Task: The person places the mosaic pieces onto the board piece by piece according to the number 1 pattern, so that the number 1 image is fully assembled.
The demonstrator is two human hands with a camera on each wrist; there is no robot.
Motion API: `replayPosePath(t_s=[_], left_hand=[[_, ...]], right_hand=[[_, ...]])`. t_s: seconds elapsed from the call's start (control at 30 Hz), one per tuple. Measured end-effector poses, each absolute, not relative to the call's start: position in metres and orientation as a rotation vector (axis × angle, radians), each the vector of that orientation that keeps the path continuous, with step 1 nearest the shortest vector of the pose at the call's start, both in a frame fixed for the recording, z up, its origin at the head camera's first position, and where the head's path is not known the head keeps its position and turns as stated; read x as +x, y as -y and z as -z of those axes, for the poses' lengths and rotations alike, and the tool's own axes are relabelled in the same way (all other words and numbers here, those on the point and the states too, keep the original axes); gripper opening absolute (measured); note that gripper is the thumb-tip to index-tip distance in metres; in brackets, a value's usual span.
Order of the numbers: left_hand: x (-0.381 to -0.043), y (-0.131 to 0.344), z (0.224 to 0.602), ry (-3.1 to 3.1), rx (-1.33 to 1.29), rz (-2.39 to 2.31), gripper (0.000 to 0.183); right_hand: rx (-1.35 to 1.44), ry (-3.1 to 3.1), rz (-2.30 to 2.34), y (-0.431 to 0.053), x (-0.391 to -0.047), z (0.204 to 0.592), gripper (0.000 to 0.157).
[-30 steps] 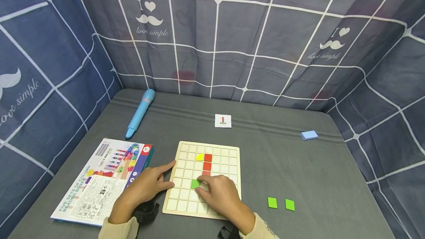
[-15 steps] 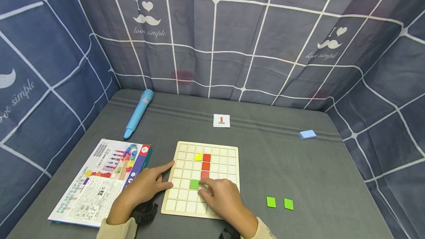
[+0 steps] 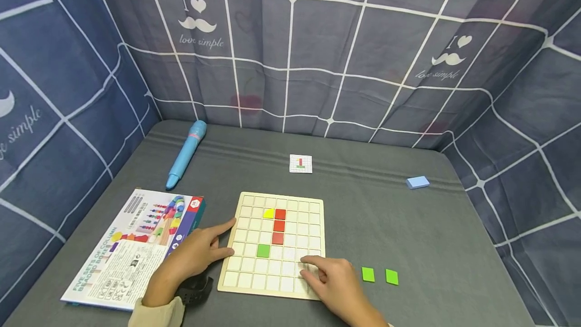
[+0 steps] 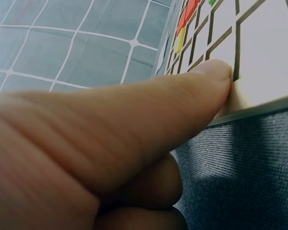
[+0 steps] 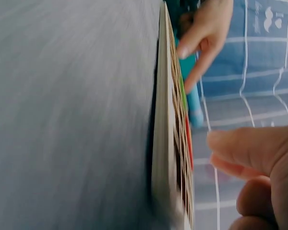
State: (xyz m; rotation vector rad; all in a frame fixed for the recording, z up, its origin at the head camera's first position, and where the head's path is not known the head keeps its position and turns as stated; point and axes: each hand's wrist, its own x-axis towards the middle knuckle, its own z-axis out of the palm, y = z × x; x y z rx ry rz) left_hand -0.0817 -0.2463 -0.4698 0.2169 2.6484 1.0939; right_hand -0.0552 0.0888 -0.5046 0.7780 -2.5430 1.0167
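A pale wooden grid board (image 3: 258, 281) lies flat on the grey cloth in the head view. On it sit a yellow piece (image 3: 270, 213), a column of red tiles (image 3: 278, 226) and a green tile (image 3: 263, 251). My left hand (image 3: 195, 251) touches the board's left edge with extended index finger and thumb; the left wrist view shows the thumb (image 4: 201, 86) on the rim. Over the board's lower right side is my right hand (image 3: 340, 284), thumb and index finger apart with nothing between them. Two green tiles (image 3: 368, 274) lie just to its right.
A small printed card (image 3: 301, 164) lies behind the board. Farther right is a light blue block (image 3: 417, 182). At the left are a white picture box (image 3: 131, 256) and a blue microphone-shaped object (image 3: 186, 155). Patterned curtains (image 3: 290, 39) surround the table.
My right hand has moved right, away from beside the green tile, uncovering the lowest red tile. My left hand stays at the board's edge. The whole head view has shifted slightly.
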Motion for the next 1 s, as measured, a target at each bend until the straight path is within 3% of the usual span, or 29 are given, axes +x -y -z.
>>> replayPosePath(t_s=[0.5,1.0], left_hand=[[-0.08,0.245,0.468,-2.638,0.171,-1.097,0.069],[-0.08,0.245,0.469,-2.64,0.16,-1.103,0.068]], right_hand=[[0.464,2.673,-0.876,-0.179,-0.032,0.509,0.033],[0.035,3.024,-0.889,-0.203,-0.024,0.5,0.032]])
